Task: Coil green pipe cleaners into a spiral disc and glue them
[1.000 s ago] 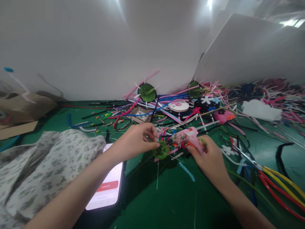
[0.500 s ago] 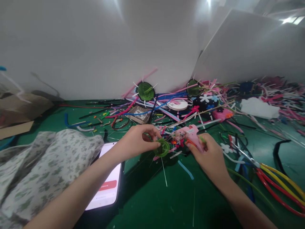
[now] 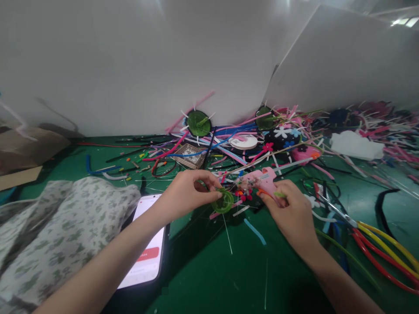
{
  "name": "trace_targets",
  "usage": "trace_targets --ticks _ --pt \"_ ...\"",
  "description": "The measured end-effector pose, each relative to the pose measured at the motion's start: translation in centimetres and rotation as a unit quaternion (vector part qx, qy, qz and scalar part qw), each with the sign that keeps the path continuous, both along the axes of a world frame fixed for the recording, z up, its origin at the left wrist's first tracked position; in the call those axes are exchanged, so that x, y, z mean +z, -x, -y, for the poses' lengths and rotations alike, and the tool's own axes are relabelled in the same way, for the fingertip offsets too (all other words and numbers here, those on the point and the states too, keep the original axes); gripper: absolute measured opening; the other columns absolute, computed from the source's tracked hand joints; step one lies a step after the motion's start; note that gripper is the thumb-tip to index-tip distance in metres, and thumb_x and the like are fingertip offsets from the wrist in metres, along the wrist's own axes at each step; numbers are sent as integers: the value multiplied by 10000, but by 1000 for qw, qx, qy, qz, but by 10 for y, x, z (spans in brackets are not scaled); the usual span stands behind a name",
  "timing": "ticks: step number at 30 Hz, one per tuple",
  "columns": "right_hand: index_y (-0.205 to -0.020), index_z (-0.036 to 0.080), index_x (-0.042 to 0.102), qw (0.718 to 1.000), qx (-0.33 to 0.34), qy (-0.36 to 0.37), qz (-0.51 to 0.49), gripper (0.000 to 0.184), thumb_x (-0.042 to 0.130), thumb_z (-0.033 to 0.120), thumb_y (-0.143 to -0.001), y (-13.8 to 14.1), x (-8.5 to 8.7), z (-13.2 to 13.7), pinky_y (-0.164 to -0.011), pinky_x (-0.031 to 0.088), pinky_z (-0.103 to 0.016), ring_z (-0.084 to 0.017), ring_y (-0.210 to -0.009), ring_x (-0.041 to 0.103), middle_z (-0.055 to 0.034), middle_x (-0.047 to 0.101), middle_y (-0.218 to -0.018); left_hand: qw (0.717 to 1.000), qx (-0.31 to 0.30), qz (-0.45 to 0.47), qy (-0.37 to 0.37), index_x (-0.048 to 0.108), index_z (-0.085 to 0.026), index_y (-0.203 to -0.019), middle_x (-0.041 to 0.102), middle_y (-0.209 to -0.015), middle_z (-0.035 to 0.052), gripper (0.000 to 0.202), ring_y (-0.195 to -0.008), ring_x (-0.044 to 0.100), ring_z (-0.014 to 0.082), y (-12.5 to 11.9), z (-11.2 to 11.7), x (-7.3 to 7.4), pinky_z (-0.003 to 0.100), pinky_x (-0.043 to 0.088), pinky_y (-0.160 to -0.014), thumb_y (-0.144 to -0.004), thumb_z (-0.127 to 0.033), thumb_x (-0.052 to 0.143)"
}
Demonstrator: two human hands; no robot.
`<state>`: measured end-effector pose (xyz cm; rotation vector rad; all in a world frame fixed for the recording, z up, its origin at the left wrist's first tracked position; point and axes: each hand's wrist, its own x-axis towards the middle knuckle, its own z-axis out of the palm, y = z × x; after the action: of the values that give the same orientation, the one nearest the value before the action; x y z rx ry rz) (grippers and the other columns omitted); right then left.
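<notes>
Pinching a green ring (image 3: 223,202), left hand (image 3: 186,192) seemingly curled.

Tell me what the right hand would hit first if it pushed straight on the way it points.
Probably the green ring pinched in the left hand: the right hand aims the pink glue gun leftward at it. Depth is unclear; nozzle and ring may already touch.

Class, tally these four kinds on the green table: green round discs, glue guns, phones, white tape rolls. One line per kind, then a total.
Green round discs: 3, one in the left hand
Glue guns: 1, in the right hand
Phones: 1
White tape rolls: 1
Total: 6
</notes>
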<state>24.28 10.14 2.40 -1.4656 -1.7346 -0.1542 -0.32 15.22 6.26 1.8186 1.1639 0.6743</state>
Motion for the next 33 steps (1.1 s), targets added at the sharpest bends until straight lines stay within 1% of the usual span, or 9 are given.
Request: trace_targets --ticks 4,10,16,20,24,27,30,31,33 --pt "-606 215 304 1000 1 -8 6 388 640 228 -799 0 0 -1 -553 319 -255 -97 -564 438 33 475 -730 1000 3 -4 -5 695 -215 -798 655 -743 -23 119 -625 597 104 1 1 1 216 453 -596 -721 -305 707" --pt "-600 218 307 1000 -7 -7 12 385 635 243 -800 -1 -1 -1 -546 319 -262 -104 -562 441 28 487 -734 1000 4 -1 -8 705 -221 -802 671 -750 -24 106 -621 602 100 -1 3 2 210 454 -583 -727 -297 705" --pt "-608 213 336 1000 -9 -9 15 358 637 247 -800 -1 -2 -2 -532 317 -257 -96 -545 436 34 480 -722 1000 -3 -4 -10 711 -224 -803 701 -771 -11 114 -660 626 124 0 2 2 233 480 -619 -732 -312 701" --pt "-607 215 326 1000 -4 -13 21 369 636 253 -802 -2 -2 -3 -542 326 -263 -102 -560 448 22 507 -751 1000 -8 -3 -10 713 -216 -802 709 -786 -1 123 -668 629 133 1 2 1 247 491 -636 -733 -317 698" --pt "-657 219 379 1000 -13 0 19 302 628 278 -818 -3 -4 -3 -533 318 -267 -103 -536 406 31 456 -714 1000 -16 3 -3 710 -209 -815 704 -770 4 139 -654 621 129 -1 2 -1 247 491 -633 -738 -324 695" --pt "-686 221 412 999 -31 8 24 277 609 342 -838 -5 -7 -5 -541 327 -267 -117 -553 408 28 432 -697 1000 -24 3 4 704 -205 -814 696 -764 5 149 -638 613 125 -2 2 0 241 486 -613 -732 -329 699" --pt "-730 224 431 994 -75 54 52 327 594 487 -835 -8 -11 -7 -534 318 -273 -142 -579 430 16 455 -696 999 -35 7 11 696 -205 -827 681 -764 -2 153 -624 607 117 -2 4 3 227 479 -590 -729 -322 701" --pt "-745 223 432 992 -90 65 66 371 596 549 -814 -10 -12 -8 -546 327 -280 -161 -619 461 0 484 -721 999 -39 8 12 693 -205 -829 676 -764 -4 151 -622 606 114 -3 5 3 222 477 -584 -729 -318 701" --pt "-749 219 428 990 -98 58 84 434 568 626 -798 -11 -11 -9 -621 371 -313 -227 -797 530 -63 549 -843 999 -49 9 12 689 -205 -827 672 -762 -7 142 -629 612 114 -4 7 5 215 479 -584 -732 -310 701"
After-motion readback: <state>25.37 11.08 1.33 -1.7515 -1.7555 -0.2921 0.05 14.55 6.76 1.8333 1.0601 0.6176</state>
